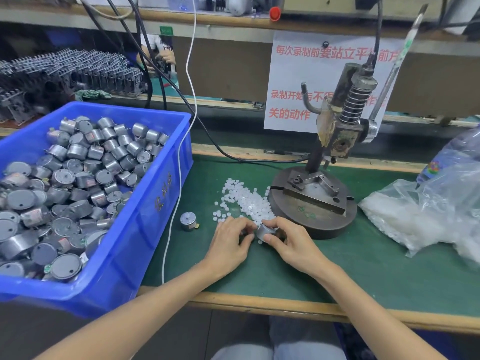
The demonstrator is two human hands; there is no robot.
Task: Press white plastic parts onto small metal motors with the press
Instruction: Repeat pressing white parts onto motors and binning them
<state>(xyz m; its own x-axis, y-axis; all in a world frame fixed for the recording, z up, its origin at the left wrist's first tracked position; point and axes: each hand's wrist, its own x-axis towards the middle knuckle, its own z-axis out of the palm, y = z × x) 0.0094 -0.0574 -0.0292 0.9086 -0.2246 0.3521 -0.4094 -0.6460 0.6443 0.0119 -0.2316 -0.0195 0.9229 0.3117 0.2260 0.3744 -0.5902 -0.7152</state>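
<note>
Gripping a small metal motor (267,232) between thumb and fingers, my right hand (293,245) holds it low over the green mat (337,276). My left hand (230,241) curls its fingertips at the motor's left end; whether they pinch anything I cannot tell. White plastic parts (246,201) lie heaped just beyond, against the press (335,141) base. A spare motor (188,221) stands to the left, near the blue bin (145,203). Behind the press, a paper sign (289,74) in red ends "关的动作".
</note>
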